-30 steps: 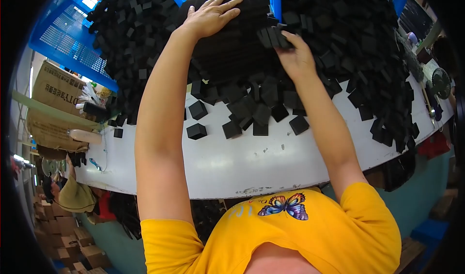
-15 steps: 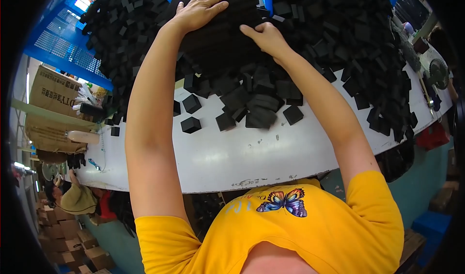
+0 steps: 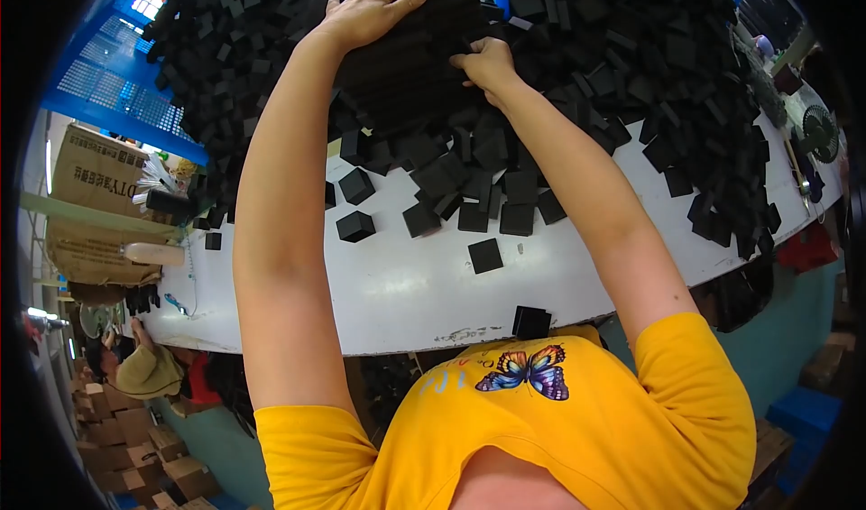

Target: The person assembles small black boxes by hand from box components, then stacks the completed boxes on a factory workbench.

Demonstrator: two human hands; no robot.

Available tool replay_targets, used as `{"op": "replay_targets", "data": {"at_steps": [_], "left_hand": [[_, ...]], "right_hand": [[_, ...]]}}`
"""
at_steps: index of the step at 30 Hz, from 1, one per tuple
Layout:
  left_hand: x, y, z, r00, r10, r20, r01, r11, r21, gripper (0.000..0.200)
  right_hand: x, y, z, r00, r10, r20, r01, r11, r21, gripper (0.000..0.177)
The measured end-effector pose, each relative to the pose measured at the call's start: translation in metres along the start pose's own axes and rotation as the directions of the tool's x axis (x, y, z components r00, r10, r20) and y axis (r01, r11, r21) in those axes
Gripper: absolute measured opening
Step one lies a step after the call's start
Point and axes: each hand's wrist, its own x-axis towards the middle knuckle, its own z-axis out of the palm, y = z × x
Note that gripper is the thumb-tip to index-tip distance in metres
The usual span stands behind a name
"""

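Note:
My left hand (image 3: 372,9) lies with spread fingers on top of a large dark block of stacked foam (image 3: 397,77). At the right side of that block is my right hand (image 3: 487,64), its fingers bent and pressed together at the block's edge; whether a piece is between them is hidden. Below the block, loose black foam pieces (image 3: 437,178) are heaped on the white table (image 3: 388,284). One black piece (image 3: 485,256) lies apart from the heap, and another (image 3: 531,322) is at the table's near edge, by the yellow shirt.
Large piles of black foam pieces (image 3: 677,50) stand left and right of the block. A blue perforated crate (image 3: 117,77) is at the upper left. Cardboard boxes (image 3: 108,438) and another person (image 3: 144,366) are at the lower left. A bottle (image 3: 153,254) lies at the table's left.
My right hand has moved slightly left and its fingers have closed more. Several foam pieces have tumbled nearer, one to the table's near edge. My left hand stays almost in place.

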Motion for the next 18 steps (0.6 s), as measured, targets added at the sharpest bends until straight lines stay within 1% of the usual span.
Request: {"op": "replay_targets", "data": {"at_steps": [1,3,4,7,9,10,11,12,13,14,17,18], "left_hand": [[-0.001,-0.001,0.000,1.000,-0.002,0.002,0.002,1.000,-0.003,0.060],[-0.003,-0.003,0.000,1.000,-0.007,-0.002,0.007,1.000,-0.017,0.060],[-0.002,-0.004,0.002,1.000,-0.005,-0.001,0.005,1.000,-0.028,0.060],[0.000,-0.004,0.001,1.000,-0.003,-0.005,0.003,1.000,-0.029,0.060],[0.001,-0.003,-0.001,1.000,-0.002,-0.001,0.002,1.000,-0.021,0.060],[0.002,-0.002,-0.003,1.000,-0.005,-0.003,0.005,1.000,-0.021,0.060],[0.002,-0.002,-0.002,1.000,-0.009,-0.004,0.009,1.000,-0.023,0.060],[0.003,-0.002,-0.002,1.000,-0.004,-0.007,0.004,1.000,-0.015,0.060],[0.003,-0.002,-0.001,1.000,-0.009,-0.011,0.009,1.000,-0.017,0.060],[0.003,-0.002,-0.001,1.000,-0.012,-0.013,0.012,1.000,-0.017,0.060],[0.003,-0.003,0.001,1.000,-0.003,-0.016,0.002,1.000,-0.017,0.059],[0.002,-0.003,0.001,1.000,0.002,-0.019,-0.002,1.000,-0.015,0.059]], "right_hand": [[-0.003,0.006,0.000,1.000,0.008,-0.005,-0.008,0.992,0.129,0.028],[-0.009,0.017,-0.006,1.000,0.021,-0.008,-0.016,0.926,0.377,0.039],[-0.010,0.019,-0.017,0.996,0.001,0.089,-0.047,0.857,0.513,0.037],[-0.029,0.006,-0.038,0.995,0.044,-0.084,0.038,0.626,0.779,0.044],[-0.039,0.000,-0.067,0.994,-0.054,0.091,-0.002,0.848,0.530,0.046],[-0.040,-0.005,-0.076,0.978,-0.081,0.190,0.004,0.927,0.375,0.047],[-0.041,-0.011,-0.079,0.957,-0.005,0.289,-0.061,0.974,0.218,0.055],[-0.043,-0.015,-0.079,0.925,0.086,0.370,-0.114,0.992,0.055,0.062],[-0.045,-0.019,-0.078,0.884,0.185,0.430,-0.152,0.982,-0.110,0.070],[-0.049,-0.021,-0.071,0.890,0.193,0.414,-0.113,0.971,-0.212,0.087],[-0.047,-0.023,-0.046,0.919,0.201,0.340,-0.118,0.961,-0.251,0.088],[-0.048,-0.024,-0.043,0.927,0.152,0.343,-0.072,0.969,-0.235,0.083]]}}
